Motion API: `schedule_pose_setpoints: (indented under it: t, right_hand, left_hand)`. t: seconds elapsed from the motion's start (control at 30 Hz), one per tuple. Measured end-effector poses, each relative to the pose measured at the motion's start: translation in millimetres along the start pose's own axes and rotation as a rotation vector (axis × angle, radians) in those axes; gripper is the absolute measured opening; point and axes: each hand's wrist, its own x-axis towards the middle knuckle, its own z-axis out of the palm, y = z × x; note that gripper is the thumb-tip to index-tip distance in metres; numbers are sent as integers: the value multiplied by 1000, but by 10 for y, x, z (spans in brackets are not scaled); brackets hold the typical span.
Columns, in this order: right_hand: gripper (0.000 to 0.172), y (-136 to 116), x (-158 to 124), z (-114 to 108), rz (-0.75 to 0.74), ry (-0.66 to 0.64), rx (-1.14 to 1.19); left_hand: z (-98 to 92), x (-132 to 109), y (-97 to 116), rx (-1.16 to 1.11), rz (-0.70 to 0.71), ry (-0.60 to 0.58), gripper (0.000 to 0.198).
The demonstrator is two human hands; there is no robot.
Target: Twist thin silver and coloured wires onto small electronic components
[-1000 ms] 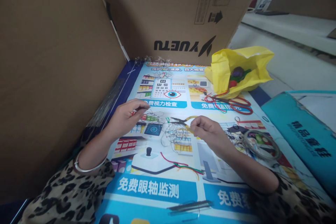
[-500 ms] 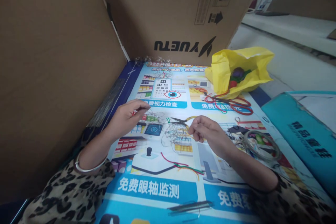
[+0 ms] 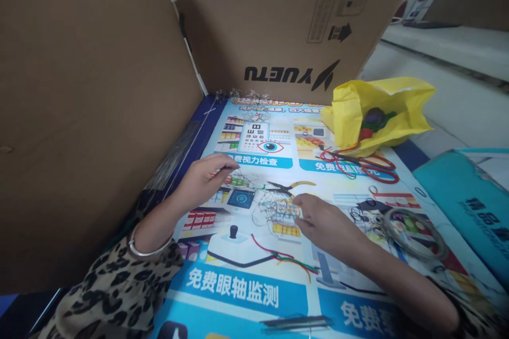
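My left hand [image 3: 210,179] is closed in a pinch at the left end of a loose tangle of thin wire [image 3: 240,176]. Between my hands, more thin, silvery wire spreads in a lacy bunch [image 3: 273,209], with a small green bit near its left side. My right hand [image 3: 324,222] has its fingers curled together at the right edge of this bunch; what they pinch is too small to tell. Just behind lie pliers [image 3: 283,188] with yellow handles, jaws to the left. Red, green and orange cords [image 3: 284,257] rest in front of the wire bunch.
Cardboard panels [image 3: 238,21] wall the left and back. At right stand a yellow bag [image 3: 345,116] with coloured balls, red-handled scissors [image 3: 374,166], a wire coil [image 3: 417,238] and a teal box [image 3: 457,196]. Dark thin rods [image 3: 296,322] lie at the front of the printed sheet [image 3: 234,312].
The whole view has shifted, so things appear a little further right. My right hand has turned slightly, palm more downward, uncovering more of the pliers' yellow handle. My left hand keeps its pinch.
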Motion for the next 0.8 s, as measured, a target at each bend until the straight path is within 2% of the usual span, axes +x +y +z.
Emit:
schedule_pose_setpoints:
  t: [0.13,0.27,0.43,0.5,0.6,0.7,0.8]
  right_hand:
    - [14,-6,-2,28,-52,-51,-136]
    - [19,-25,3,58,-91,-53,-186]
    - [14,-33,10,60,-112,-8,-125]
    - [12,-12,20,43,-93,47,7]
    - [9,31,52,-5,-18,88,338]
    - [8,63,107,-68,103,-43,723]
    - [11,73,183,-119,95,-104,1033]
  left_hand:
    - [-1,-2,-7,-2,36,-15,16]
    - [-4,-2,-1,8,40,-7,16]
    - [-4,-6,-12,5,75,25,15]
    - [-1,-13,-28,5,86,28,16]
    - [5,-20,-50,19,98,38,17]
    - [11,-20,-61,33,113,60,16]
    - [11,-18,-68,34,129,74,17]
